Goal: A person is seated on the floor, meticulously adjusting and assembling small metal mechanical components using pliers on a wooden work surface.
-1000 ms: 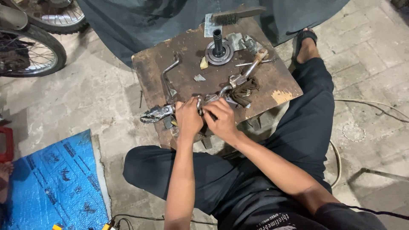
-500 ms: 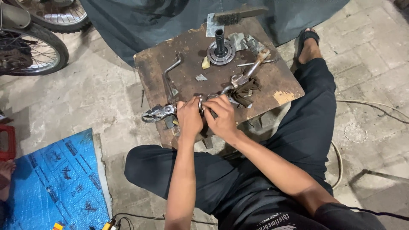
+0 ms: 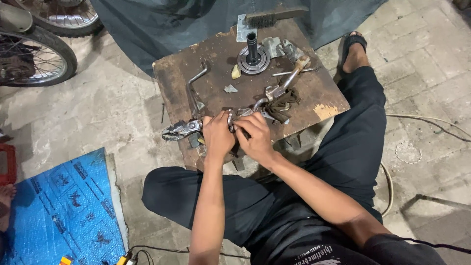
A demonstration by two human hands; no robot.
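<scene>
Nearest the camera, both hands meet at the front edge of the small rusty worktop point(image 3: 324, 105): the left hand point(image 3: 217, 135) is curled shut over a chrome metal lever point(image 3: 182, 129) whose ribbed end juts out to the left past the edge, and the right hand point(image 3: 254, 137) pinches the small fitting just beside it, fingers pressed together. To do this well, I judge the left hand should pin the lever hard against the worktop so it cannot twist while the right works with short, controlled turns. Farther back lie a dark rag point(image 3: 282, 104), a bent rod point(image 3: 195, 84), a splined shaft on a round plate point(image 3: 252, 55) and a wire brush point(image 3: 274, 17). Off to the left on the floor lies a blue printed sheet point(image 3: 59, 201), beside a red box point(image 3: 7, 164).
</scene>
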